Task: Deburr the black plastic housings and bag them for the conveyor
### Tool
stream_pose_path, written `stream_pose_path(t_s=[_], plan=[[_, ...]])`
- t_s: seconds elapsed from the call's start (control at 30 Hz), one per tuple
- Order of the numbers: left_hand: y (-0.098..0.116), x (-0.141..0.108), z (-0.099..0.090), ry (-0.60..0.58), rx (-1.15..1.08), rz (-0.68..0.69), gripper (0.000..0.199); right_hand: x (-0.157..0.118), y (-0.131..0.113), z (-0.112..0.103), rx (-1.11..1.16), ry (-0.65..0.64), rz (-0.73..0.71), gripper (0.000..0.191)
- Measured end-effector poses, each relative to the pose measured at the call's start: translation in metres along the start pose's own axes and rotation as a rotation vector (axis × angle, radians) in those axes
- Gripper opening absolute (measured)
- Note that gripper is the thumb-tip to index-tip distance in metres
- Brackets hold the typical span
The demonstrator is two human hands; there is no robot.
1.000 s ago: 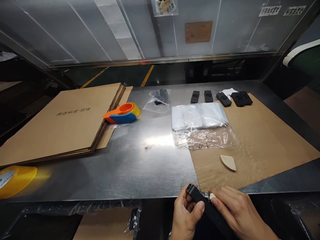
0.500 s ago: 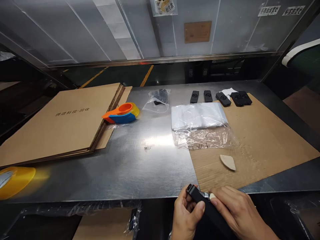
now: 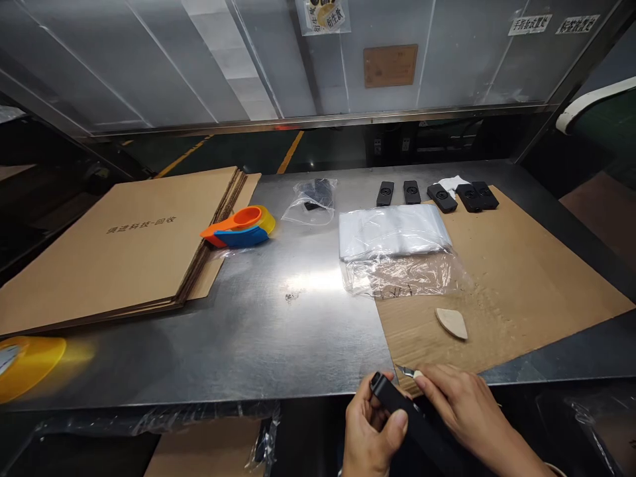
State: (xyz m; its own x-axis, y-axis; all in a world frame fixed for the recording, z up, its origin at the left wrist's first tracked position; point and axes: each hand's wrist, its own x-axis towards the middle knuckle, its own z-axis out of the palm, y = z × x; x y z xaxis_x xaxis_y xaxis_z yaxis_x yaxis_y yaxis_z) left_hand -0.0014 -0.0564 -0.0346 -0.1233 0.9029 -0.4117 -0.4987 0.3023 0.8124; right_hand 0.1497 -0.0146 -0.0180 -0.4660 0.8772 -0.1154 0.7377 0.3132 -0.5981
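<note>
Clasped in your left grip (image 3: 368, 429) at the desk's (image 3: 248, 344) near edge, one long black casing (image 3: 417, 427), seemingly unfinished; pinched in your right grip (image 3: 462, 397), one pale-handled metal blade (image 3: 408, 371); five black rectangular units (image 3: 442, 198) laid beyond.

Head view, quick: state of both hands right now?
Left hand: closed, holding the long black part, thumb on top.
Right hand: closed, holding the small bladed tool, metal blade exposed.
</note>
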Motion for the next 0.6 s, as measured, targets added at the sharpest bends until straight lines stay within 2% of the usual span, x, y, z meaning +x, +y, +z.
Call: stream_pose_path(t_s=[0.23, 0.47, 0.6], plan=[[-0.001, 0.002, 0.000, 0.006, 0.000, -0.024, 0.052, 0.004, -0.001, -0.006, 0.177, 0.014, 0.006, 0.032], [-0.001, 0.003, 0.000, -0.015, 0.027, -0.027, 0.055, 0.002, -0.003, -0.014, 0.215, 0.045, -0.024, 0.026], [-0.005, 0.005, 0.000, -0.004, 0.092, 0.012, 0.058, 0.000, -0.003, -0.015, 0.157, 0.047, -0.077, 0.026]])
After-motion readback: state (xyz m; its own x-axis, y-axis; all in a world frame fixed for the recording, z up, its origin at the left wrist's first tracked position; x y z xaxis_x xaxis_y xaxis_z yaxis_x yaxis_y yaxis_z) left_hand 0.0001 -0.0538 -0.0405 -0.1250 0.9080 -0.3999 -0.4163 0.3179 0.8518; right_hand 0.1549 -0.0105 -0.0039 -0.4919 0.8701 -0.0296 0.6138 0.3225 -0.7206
